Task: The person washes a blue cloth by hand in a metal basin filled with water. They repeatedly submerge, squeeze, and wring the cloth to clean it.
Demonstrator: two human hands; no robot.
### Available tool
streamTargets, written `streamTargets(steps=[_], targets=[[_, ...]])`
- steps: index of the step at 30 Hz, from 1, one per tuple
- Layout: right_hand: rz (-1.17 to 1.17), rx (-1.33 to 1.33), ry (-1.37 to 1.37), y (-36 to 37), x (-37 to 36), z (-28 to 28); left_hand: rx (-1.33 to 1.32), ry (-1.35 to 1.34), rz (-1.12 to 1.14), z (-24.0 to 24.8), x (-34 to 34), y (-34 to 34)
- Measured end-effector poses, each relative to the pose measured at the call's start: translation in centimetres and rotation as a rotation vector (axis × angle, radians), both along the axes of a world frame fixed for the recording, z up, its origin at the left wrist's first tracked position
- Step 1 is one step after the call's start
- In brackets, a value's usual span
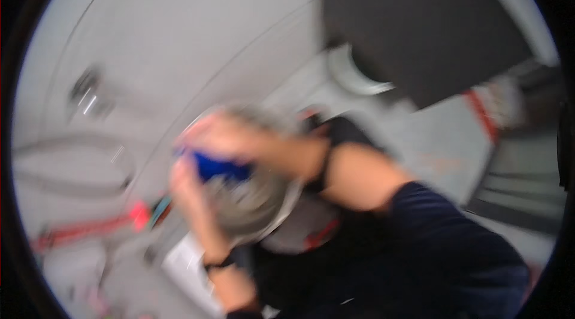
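Observation:
A bright blue thing (217,167), most likely a cloth, is between my two hands, above a round, pale bucket (272,214). My left hand (190,184) closes on its left side, with a dark band at the wrist. From the right, my right hand (224,136) reaches across and grips its top; this wrist also has a dark band. Motion smears the fingers, and the hands cover part of the blue thing. Something whitish shows just below it, inside the bucket, too blurred to name.
A large dark grey panel (419,25) stands at upper right, with a white round container (359,76) beside its lower edge. A red strip-like tool (90,229) lies at left near a grey hose (78,139). White paper (190,268) sits near my left forearm.

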State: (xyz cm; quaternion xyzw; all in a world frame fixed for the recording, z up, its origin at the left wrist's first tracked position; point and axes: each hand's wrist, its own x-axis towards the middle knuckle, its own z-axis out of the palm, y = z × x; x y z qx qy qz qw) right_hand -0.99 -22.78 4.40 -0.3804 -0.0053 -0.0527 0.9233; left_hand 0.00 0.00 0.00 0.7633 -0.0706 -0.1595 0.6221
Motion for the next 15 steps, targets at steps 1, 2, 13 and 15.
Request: streamTargets(steps=[1,2,13,15], targets=[[0.086,-0.672,0.59,-1.8,-2.7,2.9,-0.21,0.089,-0.066,-4.2,-0.5,-7.5],[-0.04,-0.862,0.747,-2.0,-2.8,4.0,-0.452,0.39,-0.076,-5.6,0.5,-9.8],[-0.189,-0.515,0.351,0.2,11.5,5.2,-0.33,-0.024,-0.227,10.0,24.6,-8.0],[-0.058,-0.531,0.384,-0.7,1.2,2.1,-0.297,-0.027,-0.067,5.4,13.6,-8.3]])
